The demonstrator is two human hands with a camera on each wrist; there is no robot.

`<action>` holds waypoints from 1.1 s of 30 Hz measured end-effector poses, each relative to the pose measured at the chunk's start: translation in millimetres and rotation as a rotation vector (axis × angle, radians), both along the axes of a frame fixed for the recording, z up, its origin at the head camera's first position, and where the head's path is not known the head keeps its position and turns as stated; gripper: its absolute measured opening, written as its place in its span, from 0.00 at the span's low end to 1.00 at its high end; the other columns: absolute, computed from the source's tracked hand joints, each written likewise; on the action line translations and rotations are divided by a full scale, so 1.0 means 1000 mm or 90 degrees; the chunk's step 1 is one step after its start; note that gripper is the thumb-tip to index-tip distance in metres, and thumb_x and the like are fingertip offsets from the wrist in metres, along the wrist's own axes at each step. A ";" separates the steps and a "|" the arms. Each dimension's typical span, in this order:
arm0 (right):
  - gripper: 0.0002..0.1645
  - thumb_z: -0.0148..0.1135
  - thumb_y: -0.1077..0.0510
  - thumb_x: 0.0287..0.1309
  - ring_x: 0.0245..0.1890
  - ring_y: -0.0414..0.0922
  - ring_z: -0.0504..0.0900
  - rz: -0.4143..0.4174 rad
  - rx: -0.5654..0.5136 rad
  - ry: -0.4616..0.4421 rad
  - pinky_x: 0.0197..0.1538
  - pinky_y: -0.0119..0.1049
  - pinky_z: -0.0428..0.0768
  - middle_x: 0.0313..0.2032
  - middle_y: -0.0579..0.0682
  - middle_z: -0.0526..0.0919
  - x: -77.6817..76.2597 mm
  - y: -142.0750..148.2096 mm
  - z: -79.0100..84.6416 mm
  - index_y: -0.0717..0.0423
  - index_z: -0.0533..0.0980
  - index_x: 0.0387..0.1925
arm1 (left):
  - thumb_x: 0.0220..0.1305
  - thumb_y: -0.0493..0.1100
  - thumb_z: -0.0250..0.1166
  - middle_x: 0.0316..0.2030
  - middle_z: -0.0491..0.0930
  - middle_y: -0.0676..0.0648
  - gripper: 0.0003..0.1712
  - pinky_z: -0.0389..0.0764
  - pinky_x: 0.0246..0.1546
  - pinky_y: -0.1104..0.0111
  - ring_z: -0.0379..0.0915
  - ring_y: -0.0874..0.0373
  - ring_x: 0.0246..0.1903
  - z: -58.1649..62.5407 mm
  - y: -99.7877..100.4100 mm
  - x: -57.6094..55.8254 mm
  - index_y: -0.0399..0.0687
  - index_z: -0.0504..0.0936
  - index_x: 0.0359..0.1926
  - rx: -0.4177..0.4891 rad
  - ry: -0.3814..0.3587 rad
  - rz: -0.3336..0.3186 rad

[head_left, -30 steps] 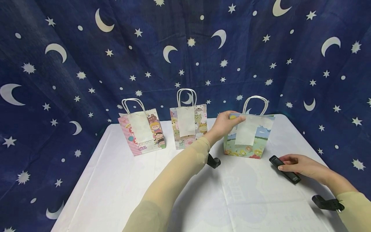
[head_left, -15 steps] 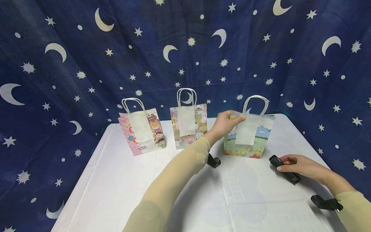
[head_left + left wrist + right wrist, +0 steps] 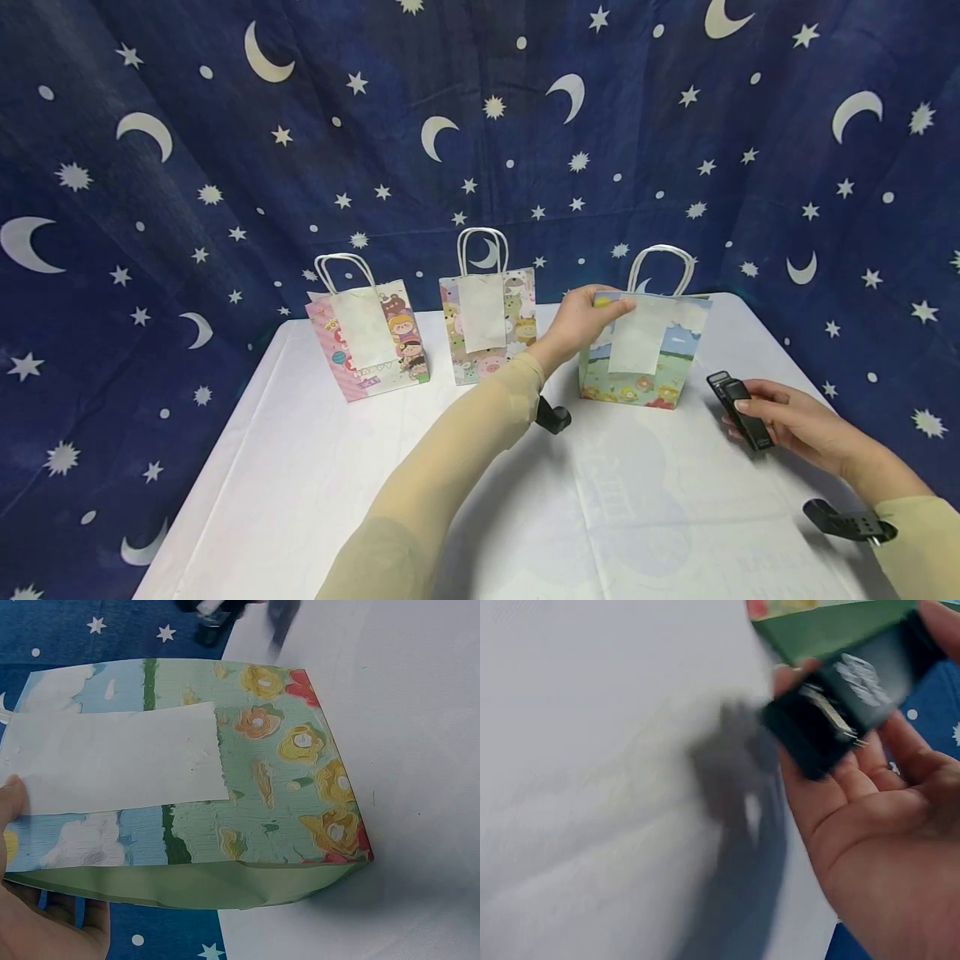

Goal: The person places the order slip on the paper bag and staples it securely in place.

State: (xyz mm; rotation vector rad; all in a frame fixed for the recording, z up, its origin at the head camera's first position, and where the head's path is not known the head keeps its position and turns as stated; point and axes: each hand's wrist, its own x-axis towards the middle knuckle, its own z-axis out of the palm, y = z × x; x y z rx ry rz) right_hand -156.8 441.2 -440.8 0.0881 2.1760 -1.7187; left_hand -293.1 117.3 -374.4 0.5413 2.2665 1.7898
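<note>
My left hand [image 3: 587, 321] pinches the upper left edge of a paper gift bag [image 3: 686, 358] printed with blue sky and a flowery meadow, thumb in front and fingers behind. A blank white paper panel [image 3: 120, 761] covers the middle of its front, and its twisted white handles stand up. In my right hand [image 3: 798, 421] is a black stapler [image 3: 746, 412], tilted, to the right of the bag. The right wrist view shows the stapler [image 3: 847, 694] blurred, thumb on one side and fingers on the other, with a metal strip inside its open end.
A pink cartoon gift bag [image 3: 367, 342] stands at the left of the white table [image 3: 300, 483], and an animal-print gift bag [image 3: 487, 325] at its back middle. A dark blue curtain [image 3: 405, 150] with moons and stars hangs behind. Black camera mounts [image 3: 847, 522] sit on the wrists.
My right hand has raised the stapler from the tabletop and turned it steeper, shifting slightly right and up in the head view. The left hand and the bags stay where they were.
</note>
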 end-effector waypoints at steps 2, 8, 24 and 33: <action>0.20 0.51 0.59 0.77 0.46 0.45 0.86 -0.015 -0.091 0.019 0.45 0.37 0.82 0.51 0.44 0.81 -0.001 0.003 0.003 0.48 0.68 0.66 | 0.68 0.55 0.70 0.33 0.77 0.56 0.23 0.73 0.34 0.67 0.70 0.61 0.27 0.000 0.000 0.000 0.50 0.83 0.58 -0.004 -0.001 0.002; 0.30 0.34 0.65 0.80 0.46 0.45 0.86 0.060 -0.361 0.082 0.43 0.37 0.84 0.52 0.48 0.85 -0.005 0.004 0.019 0.40 0.80 0.61 | 0.68 0.55 0.69 0.24 0.68 0.57 0.26 0.73 0.34 0.67 0.60 0.60 0.19 0.001 0.000 -0.001 0.50 0.81 0.62 -0.015 -0.002 0.005; 0.23 0.49 0.69 0.76 0.41 0.42 0.86 -0.067 -0.228 0.263 0.36 0.33 0.80 0.48 0.47 0.88 -0.035 -0.022 0.093 0.45 0.80 0.59 | 0.69 0.54 0.68 0.13 0.60 0.55 0.24 0.69 0.27 0.69 0.57 0.62 0.15 0.001 0.001 0.002 0.49 0.81 0.61 -0.009 -0.005 0.002; 0.26 0.61 0.49 0.73 0.40 0.31 0.82 -0.077 0.186 0.253 0.40 0.29 0.78 0.39 0.27 0.84 -0.068 -0.046 0.143 0.43 0.70 0.69 | 0.70 0.53 0.68 0.13 0.61 0.55 0.23 0.68 0.24 0.69 0.57 0.62 0.15 0.000 0.000 0.002 0.48 0.82 0.59 -0.001 0.002 -0.003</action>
